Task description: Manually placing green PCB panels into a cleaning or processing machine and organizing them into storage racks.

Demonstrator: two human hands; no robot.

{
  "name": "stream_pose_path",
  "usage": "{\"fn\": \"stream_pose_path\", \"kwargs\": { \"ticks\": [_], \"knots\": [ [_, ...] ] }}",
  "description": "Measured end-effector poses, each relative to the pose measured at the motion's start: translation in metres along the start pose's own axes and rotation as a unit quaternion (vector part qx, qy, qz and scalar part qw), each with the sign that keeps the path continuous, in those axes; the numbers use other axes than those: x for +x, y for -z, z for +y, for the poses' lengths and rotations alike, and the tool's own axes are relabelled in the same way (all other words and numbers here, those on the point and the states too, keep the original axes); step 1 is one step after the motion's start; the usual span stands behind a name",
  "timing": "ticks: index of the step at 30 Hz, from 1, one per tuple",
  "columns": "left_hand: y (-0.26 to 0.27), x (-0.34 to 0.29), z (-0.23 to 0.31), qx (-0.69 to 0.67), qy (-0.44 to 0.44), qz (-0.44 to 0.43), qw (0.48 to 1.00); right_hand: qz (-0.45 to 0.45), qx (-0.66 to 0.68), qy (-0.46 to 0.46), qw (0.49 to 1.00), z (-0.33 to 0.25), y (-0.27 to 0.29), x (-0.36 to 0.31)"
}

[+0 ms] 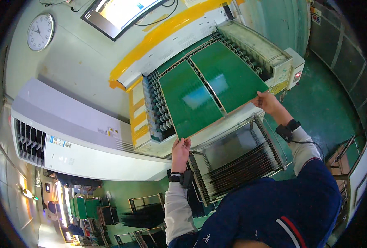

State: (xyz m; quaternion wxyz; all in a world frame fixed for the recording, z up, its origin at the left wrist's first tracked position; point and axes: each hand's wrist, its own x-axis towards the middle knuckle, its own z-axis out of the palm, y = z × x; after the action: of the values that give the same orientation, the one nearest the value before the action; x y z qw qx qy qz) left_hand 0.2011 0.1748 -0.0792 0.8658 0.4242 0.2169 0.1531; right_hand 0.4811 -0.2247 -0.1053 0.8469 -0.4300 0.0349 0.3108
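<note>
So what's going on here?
Someone in a navy top holds the left green panel by its near outer corner in the left hand, and the right green panel likewise in the right hand. Both lie side by side on a roller conveyor. A slotted rack stands between conveyor and person.

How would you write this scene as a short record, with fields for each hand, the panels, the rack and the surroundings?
Left hand: touches left green panel, near outer corner
Right hand: touches right green panel, near outer corner
Panels: side by side on roller machine, narrow gap between
Rack: before the machine's near end
Surroundings: round clock, screen, white air conditioner
</note>
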Motion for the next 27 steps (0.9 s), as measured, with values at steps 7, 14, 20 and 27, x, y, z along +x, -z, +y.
{"fn": "stream_pose_path", "kwargs": {
  "ticks": [7,14,20,27],
  "knots": [
    [-0.001,0.0,-0.001,-0.007,0.009,0.027,1.0,0.002,0.015,-0.001,1.0,-0.005,-0.007,-0.001],
    [0.015,-0.035,-0.008,-0.017,0.04,0.106,0.993,-0.04,0.039,-0.005,0.998,-0.001,-0.011,0.002],
    [0.07,-0.093,-0.035,0.023,0.078,0.13,0.988,-0.03,-0.068,-0.031,0.997,0.016,-0.023,-0.02],
    [0.136,-0.19,-0.097,0.023,0.148,0.263,0.953,-0.167,-0.516,-0.092,0.835,0.167,0.063,-0.013]
  ]
}}
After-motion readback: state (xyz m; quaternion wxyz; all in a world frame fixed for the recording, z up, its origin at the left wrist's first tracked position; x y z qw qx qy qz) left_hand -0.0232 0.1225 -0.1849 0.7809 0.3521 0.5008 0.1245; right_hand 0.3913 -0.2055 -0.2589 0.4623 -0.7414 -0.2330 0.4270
